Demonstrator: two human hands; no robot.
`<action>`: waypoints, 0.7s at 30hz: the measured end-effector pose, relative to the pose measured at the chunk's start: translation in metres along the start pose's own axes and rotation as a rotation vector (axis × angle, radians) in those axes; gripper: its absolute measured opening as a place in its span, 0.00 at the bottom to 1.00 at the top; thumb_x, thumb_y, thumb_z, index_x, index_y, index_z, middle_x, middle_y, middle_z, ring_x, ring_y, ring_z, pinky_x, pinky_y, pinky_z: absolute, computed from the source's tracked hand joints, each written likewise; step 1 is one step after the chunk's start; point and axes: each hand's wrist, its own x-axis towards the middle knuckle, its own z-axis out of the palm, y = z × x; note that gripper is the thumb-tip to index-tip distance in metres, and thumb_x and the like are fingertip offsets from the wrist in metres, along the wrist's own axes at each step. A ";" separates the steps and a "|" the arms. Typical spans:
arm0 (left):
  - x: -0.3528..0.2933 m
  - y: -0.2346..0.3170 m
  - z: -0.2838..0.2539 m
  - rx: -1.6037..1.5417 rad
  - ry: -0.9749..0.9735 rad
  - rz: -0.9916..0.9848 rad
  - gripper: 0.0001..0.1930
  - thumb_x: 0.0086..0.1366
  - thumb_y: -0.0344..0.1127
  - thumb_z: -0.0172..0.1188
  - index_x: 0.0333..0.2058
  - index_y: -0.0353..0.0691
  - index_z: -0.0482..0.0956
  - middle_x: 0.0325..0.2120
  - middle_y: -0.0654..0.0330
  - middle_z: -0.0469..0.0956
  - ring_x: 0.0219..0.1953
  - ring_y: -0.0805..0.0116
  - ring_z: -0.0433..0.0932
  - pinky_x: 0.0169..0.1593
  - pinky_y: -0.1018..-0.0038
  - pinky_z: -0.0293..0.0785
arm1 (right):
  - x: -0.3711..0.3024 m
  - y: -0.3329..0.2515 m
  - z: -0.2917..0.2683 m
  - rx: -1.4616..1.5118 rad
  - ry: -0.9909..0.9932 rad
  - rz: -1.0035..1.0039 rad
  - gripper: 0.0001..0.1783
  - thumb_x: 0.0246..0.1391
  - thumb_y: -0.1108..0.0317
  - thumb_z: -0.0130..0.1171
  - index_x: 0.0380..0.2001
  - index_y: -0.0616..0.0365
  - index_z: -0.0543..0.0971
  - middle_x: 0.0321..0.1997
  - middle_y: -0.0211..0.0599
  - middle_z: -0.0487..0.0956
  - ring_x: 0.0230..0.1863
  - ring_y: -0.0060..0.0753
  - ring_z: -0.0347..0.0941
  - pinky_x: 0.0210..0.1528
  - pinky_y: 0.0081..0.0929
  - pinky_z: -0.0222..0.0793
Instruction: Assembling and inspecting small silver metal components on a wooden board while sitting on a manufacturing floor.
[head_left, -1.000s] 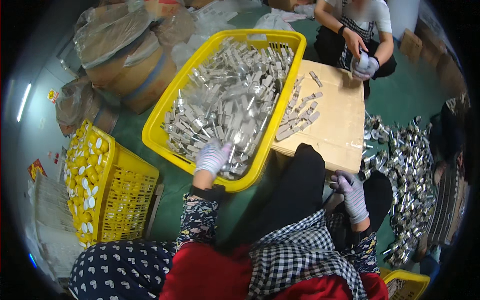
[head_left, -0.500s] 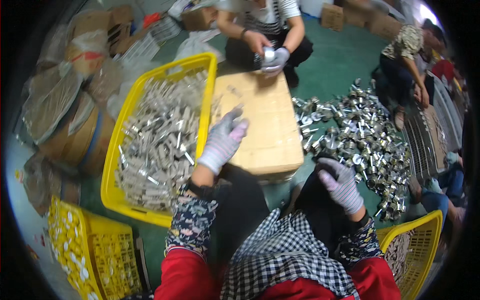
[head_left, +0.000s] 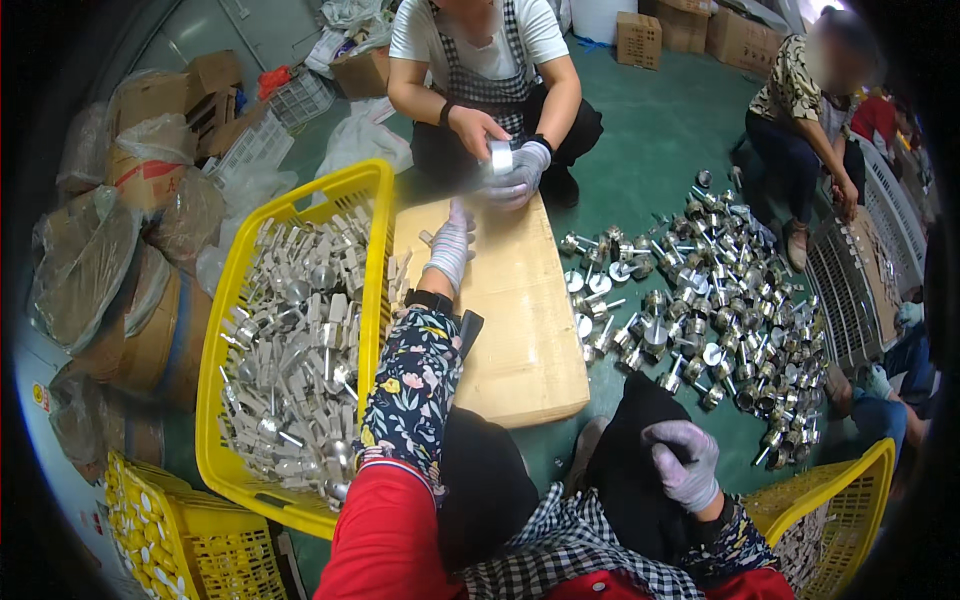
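Note:
My left hand [head_left: 453, 250], in a striped grey-white glove, stretches over the far part of a tan board-topped block [head_left: 515, 330]. Its fingers are extended, and their tips are blurred near the co-worker's gloved hand. A small grey strip [head_left: 427, 238] shows right beside it; I cannot tell whether they touch. Above my right knee, my right hand [head_left: 686, 466] is loosely curled, thumb apart from the fingers, with nothing visible in it. Across the block, a co-worker's hands hold a shiny silver cylinder [head_left: 501, 158]. Grey strips and metal parts fill the yellow basket [head_left: 210, 430] at left.
Many metal cups with stems [head_left: 710, 290] lie heaped on the green floor at right. Another yellow basket [head_left: 870, 480] stands near right, and a yellow crate [head_left: 235, 560] with yellow-and-white pieces near left. Wrapped cartons [head_left: 150, 290] line the left wall. Another person sits far right.
My left hand has reached farther forward over the block. My right hand has curled and sits lower in the picture. The view has shifted, and the co-worker still holds the silver cylinder.

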 end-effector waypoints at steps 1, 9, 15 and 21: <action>0.010 -0.001 0.002 -0.021 -0.049 -0.044 0.44 0.54 0.72 0.35 0.53 0.36 0.64 0.50 0.51 0.67 0.50 0.56 0.67 0.48 0.62 0.65 | 0.002 -0.001 0.001 0.061 0.017 0.013 0.07 0.39 0.74 0.55 0.27 0.61 0.77 0.26 0.40 0.77 0.29 0.34 0.76 0.32 0.24 0.70; 0.050 0.018 0.014 -0.170 -0.228 -0.337 0.49 0.45 0.79 0.37 0.49 0.39 0.68 0.44 0.53 0.71 0.43 0.55 0.69 0.44 0.58 0.64 | 0.014 0.007 0.008 0.027 -0.022 -0.010 0.06 0.45 0.70 0.53 0.25 0.61 0.75 0.24 0.41 0.77 0.26 0.33 0.74 0.30 0.26 0.69; 0.053 0.036 0.028 -0.216 -0.728 -0.225 0.23 0.56 0.62 0.50 0.35 0.49 0.75 0.21 0.69 0.70 0.22 0.79 0.69 0.25 0.81 0.63 | 0.015 0.007 0.005 0.067 0.020 -0.059 0.08 0.45 0.68 0.54 0.27 0.61 0.77 0.25 0.40 0.77 0.26 0.37 0.74 0.30 0.27 0.70; 0.025 0.027 0.021 -0.026 -0.590 0.060 0.20 0.63 0.41 0.46 0.53 0.44 0.68 0.15 0.78 0.59 0.13 0.87 0.54 0.14 0.88 0.44 | 0.013 0.015 0.005 0.094 0.006 -0.135 0.10 0.44 0.73 0.55 0.33 0.60 0.77 0.33 0.39 0.77 0.33 0.37 0.74 0.36 0.27 0.70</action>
